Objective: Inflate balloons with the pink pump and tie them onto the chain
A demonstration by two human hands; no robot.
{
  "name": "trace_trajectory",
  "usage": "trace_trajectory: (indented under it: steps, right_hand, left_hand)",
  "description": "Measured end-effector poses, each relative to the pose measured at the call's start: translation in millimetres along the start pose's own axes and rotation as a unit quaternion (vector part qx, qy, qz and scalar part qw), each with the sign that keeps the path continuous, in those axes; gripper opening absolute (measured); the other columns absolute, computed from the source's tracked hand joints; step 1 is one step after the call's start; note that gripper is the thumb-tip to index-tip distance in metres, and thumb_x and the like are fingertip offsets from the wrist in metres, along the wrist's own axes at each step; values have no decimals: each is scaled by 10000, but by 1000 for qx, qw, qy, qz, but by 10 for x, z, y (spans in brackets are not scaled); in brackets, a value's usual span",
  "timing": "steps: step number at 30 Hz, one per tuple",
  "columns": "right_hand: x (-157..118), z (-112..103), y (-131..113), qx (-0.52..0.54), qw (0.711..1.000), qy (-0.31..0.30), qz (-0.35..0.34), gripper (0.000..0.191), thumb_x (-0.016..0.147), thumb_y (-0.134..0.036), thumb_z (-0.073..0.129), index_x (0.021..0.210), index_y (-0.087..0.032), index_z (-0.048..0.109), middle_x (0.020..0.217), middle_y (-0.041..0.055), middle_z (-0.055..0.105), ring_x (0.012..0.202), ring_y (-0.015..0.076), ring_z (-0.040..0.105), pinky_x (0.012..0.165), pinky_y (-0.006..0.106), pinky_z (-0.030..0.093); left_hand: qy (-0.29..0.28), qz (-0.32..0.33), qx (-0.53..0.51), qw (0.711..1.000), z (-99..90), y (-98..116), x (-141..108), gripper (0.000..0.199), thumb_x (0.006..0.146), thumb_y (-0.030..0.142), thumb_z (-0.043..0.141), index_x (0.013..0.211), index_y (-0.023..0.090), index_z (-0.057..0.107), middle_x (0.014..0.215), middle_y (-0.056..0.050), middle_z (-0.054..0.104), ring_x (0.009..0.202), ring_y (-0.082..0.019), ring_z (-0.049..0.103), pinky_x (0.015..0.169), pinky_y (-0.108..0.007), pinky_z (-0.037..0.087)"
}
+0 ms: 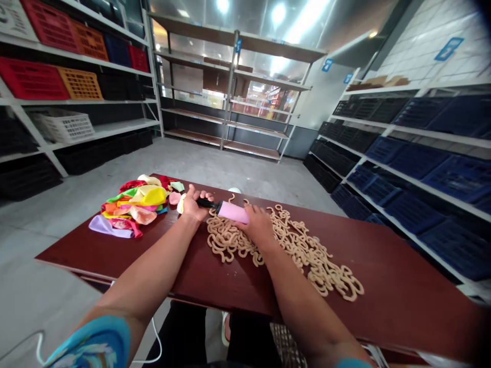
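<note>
A hand balloon pump point(232, 212) with a pink barrel and a black end is held crosswise above the table. My left hand point(195, 205) is closed around the black end. At that hand's outer edge a pale yellow balloon point(181, 204) shows; how it is held is hidden by the palm. My right hand point(260, 224) grips the far end of the pink barrel. Beneath and beyond it, many tan curly pieces point(307, 250) are spread over the wood. To the left lies a heap of uninflated balloons point(143, 200) in mixed colours.
The dark red table point(383, 266) runs across in front of me. Shelves with red crates point(34, 81) and others stand at left. Blue crates point(441, 168) fill the right-hand rack. A metal shelving unit point(230, 92) stands at the back. A white cable point(157, 337) hangs below.
</note>
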State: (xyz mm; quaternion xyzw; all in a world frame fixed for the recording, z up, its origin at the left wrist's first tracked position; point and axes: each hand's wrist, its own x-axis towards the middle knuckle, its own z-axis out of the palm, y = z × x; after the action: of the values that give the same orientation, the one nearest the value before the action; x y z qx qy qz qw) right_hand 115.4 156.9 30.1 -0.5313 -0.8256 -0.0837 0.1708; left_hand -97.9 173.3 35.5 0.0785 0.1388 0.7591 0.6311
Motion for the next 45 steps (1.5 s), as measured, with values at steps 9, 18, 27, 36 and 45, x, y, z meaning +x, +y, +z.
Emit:
trace_trajectory:
  steps: [9, 18, 27, 36, 45]
  right_hand:
    - [25, 44, 103, 72, 996, -29, 52, 608, 688, -511, 684, 1159, -188, 476, 1066, 113, 581, 968, 254, 542, 761, 336, 417]
    - [82, 75, 226, 91, 991, 10, 94, 511, 680, -513, 664, 1066, -207, 529, 957, 71, 620, 888, 230, 570, 697, 305, 407]
    - [108, 117, 496, 47, 985, 67, 155, 254, 777, -260, 570, 1023, -203, 544, 1019, 85, 610, 954, 230, 521, 786, 334, 364]
    - [141, 327, 526, 154, 975, 50, 152, 389, 688, -322, 652, 1018, -153, 535, 919, 78, 603, 855, 208, 551, 687, 286, 373]
    - [126, 293, 495, 174, 975, 61, 121, 360, 695, -378, 642, 976, -176, 542, 876, 67, 617, 789, 197, 572, 644, 283, 379]
  left_hand:
    - [23, 86, 117, 989, 456, -82, -45, 200, 871, 366, 458, 822, 186, 528, 644, -12, 551, 446, -98, 454, 428, -227, 348]
    - [85, 96, 233, 964, 855, 200, 171, 172, 741, 87, 428, 865, 191, 486, 713, -23, 590, 452, -104, 493, 422, -217, 334]
    - [73, 135, 224, 962, 1111, 611, 274, 133, 707, 56, 366, 683, 182, 403, 531, 27, 407, 373, -79, 364, 402, -205, 298]
    - [-43, 196, 288, 936, 1459, -46, -68, 138, 692, 91, 410, 614, 191, 357, 495, 22, 395, 393, -93, 361, 409, -219, 310]
    - [-55, 162, 301, 938, 1176, -594, -131, 153, 695, 75, 393, 618, 198, 345, 493, 27, 393, 403, -95, 379, 436, -227, 325]
